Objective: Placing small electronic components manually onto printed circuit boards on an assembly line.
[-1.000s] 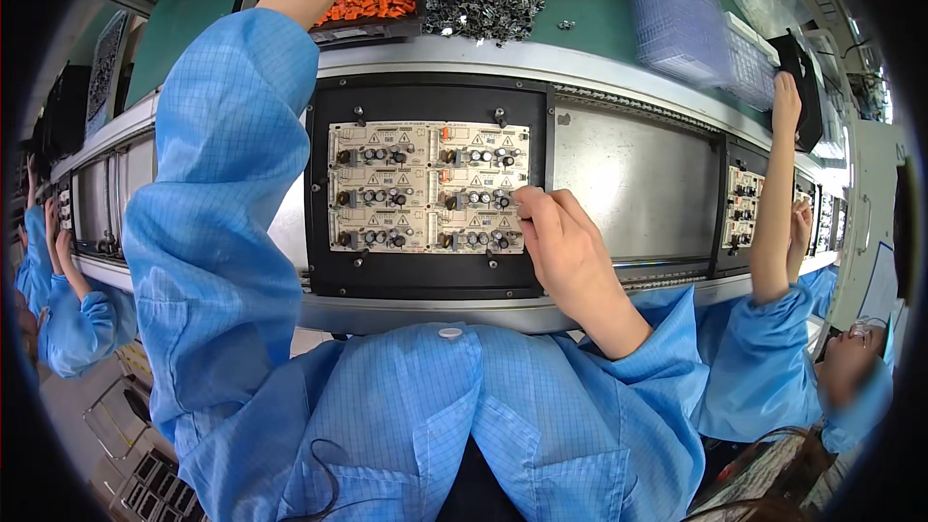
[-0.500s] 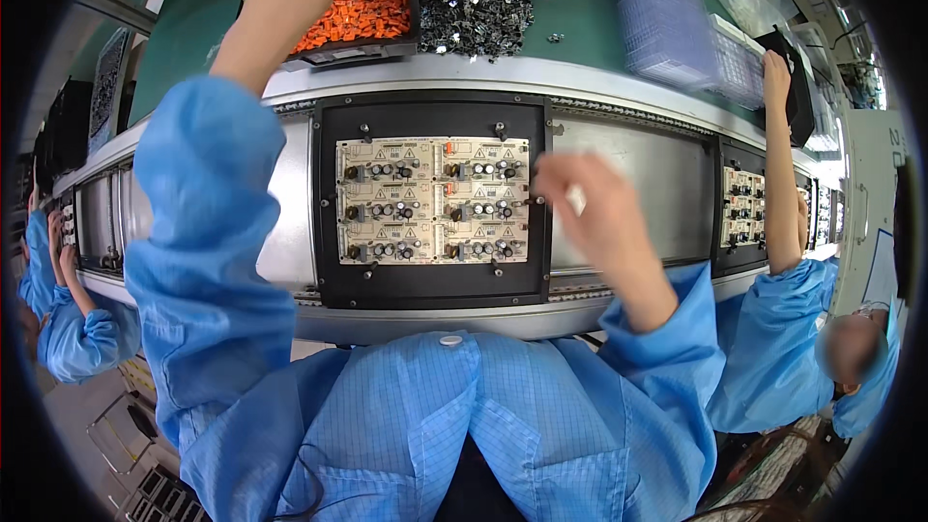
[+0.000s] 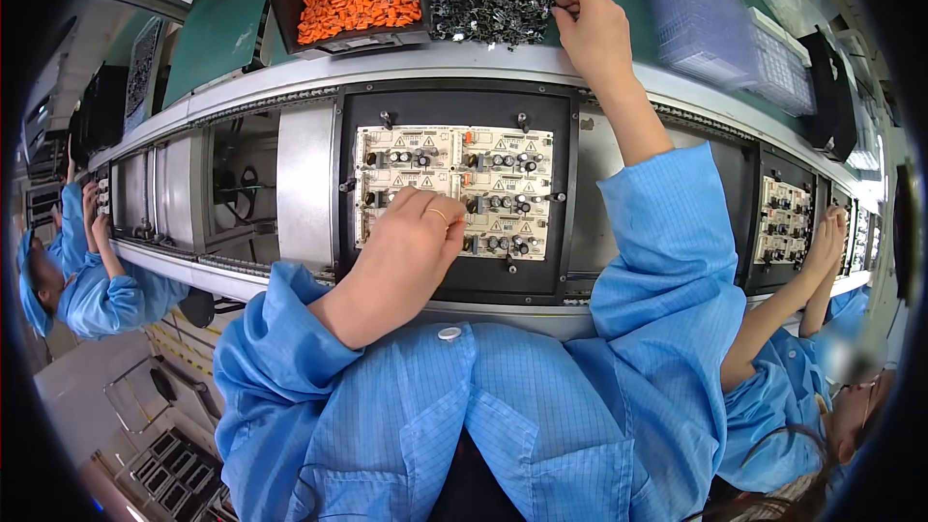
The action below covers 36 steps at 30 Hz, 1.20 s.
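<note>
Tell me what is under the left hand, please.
The left hand is over the lower-left part of the pale circuit-board panel, which sits in a black frame. Any components directly beneath the hand are covered, so they cannot be seen.

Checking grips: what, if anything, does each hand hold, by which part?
Cannot tell: any hold is unclear in the left hand, over circuit boards, and right hand, beside dark parts.

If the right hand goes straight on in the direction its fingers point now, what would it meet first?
Most likely the pile of small black-and-silver parts, just left of the right hand; whether they touch is hard to tell.
</note>
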Each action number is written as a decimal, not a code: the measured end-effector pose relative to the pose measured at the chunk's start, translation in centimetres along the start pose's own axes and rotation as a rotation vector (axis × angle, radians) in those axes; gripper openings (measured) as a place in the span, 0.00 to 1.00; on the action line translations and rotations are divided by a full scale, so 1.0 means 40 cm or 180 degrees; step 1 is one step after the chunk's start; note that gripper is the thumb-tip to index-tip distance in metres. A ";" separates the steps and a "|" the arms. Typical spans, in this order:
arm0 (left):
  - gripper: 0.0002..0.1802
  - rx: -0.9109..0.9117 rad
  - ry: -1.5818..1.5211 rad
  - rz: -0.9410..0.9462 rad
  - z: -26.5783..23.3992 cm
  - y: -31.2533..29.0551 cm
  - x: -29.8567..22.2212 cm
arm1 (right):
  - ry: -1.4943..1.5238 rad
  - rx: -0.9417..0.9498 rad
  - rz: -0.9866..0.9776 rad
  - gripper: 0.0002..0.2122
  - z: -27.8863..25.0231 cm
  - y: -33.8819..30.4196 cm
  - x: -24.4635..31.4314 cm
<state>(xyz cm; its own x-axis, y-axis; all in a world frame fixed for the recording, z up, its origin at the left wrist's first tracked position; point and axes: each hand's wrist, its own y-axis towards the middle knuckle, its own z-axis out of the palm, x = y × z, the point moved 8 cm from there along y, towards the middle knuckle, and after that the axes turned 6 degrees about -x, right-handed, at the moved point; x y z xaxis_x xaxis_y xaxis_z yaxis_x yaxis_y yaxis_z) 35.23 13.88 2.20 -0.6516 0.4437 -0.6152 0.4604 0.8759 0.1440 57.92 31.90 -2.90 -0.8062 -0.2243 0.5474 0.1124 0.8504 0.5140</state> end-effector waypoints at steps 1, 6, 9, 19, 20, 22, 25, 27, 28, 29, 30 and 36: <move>0.08 0.0051 0.0053 0.0078 0.007 -0.002 -0.006 | -0.0020 -0.0017 0.0048 0.12 -0.002 0.001 0.000; 0.08 0.0182 0.0157 0.0110 0.026 -0.004 -0.011 | -0.0086 -0.0077 -0.0009 0.10 -0.016 0.005 0.010; 0.08 0.0285 0.0241 0.0143 0.036 -0.002 -0.016 | -0.0090 -0.0143 -0.0144 0.09 -0.023 0.009 -0.004; 0.05 0.0449 0.0232 -0.0199 0.029 0.011 0.007 | 0.0476 -0.0040 -0.0105 0.05 -0.094 0.010 0.051; 0.04 0.0524 0.0118 -0.0397 0.019 0.018 0.018 | 0.0613 0.0034 0.0081 0.05 -0.110 0.003 0.063; 0.04 0.0256 0.0146 -0.0352 -0.032 0.047 0.033 | 0.0761 0.0134 0.0228 0.04 -0.132 -0.029 0.102; 0.06 -0.0747 0.0502 0.0676 -0.150 0.225 0.116 | 0.0951 0.0835 -0.0223 0.05 -0.134 -0.116 0.215; 0.08 -0.1576 0.1926 0.0815 -0.236 0.340 0.190 | 0.1092 0.1166 -0.0483 0.05 -0.113 -0.189 0.320; 0.09 -0.1668 0.2049 0.0803 -0.255 0.401 0.246 | 0.1137 0.1302 -0.0567 0.06 -0.099 -0.218 0.364; 0.10 -0.1758 0.2176 0.0783 -0.276 0.445 0.298 | 0.1121 0.1335 -0.0624 0.06 -0.081 -0.240 0.396; 0.08 -0.1684 0.1473 0.1167 -0.291 0.468 0.322 | 0.1014 0.1345 -0.0691 0.07 -0.062 -0.259 0.417; 0.07 -0.0871 0.1809 0.0410 -0.279 0.539 0.367 | 0.0463 0.1478 -0.0792 0.13 0.008 -0.255 0.467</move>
<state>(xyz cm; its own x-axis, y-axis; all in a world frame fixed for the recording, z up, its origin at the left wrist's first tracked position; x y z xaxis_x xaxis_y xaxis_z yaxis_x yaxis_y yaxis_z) 28.87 41.42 4.92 -0.8538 0.5139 -0.0839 0.4348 0.7922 0.4281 41.54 19.19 1.86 -0.6834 -0.4812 0.5491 -0.3664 0.8765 0.3121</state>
